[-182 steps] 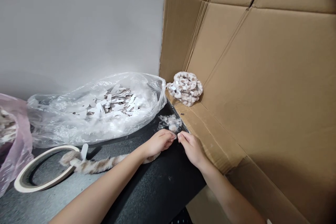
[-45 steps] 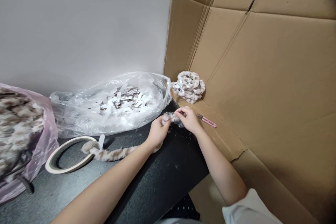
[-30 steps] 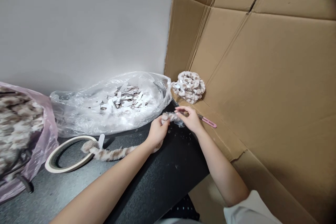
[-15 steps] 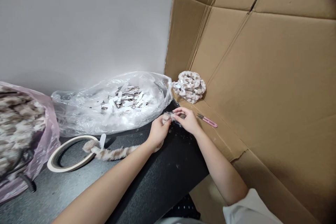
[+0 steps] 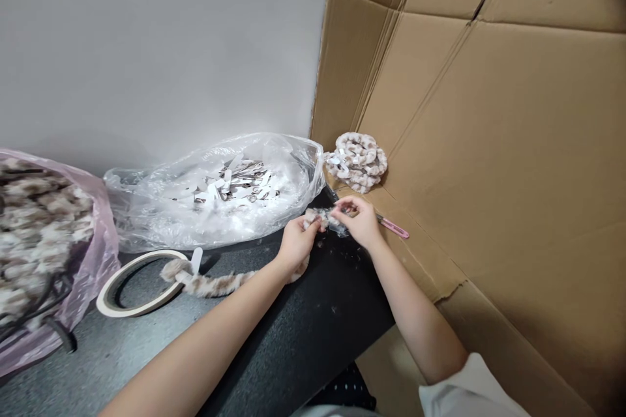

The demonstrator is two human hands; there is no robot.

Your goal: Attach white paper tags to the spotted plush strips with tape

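In the head view, the left hand (image 5: 296,244) pinches the end of a long brown-and-white plush strip (image 5: 215,285) above the black table (image 5: 317,339). The right hand (image 5: 362,221) has its fingers narrow beside that end; whether they grip anything, I cannot tell. The strip lies uncoiled; a tagged, coiled plush bundle (image 5: 359,163) rests by the cardboard, and similar plush fills the translucent pink plastic bag (image 5: 102,254).
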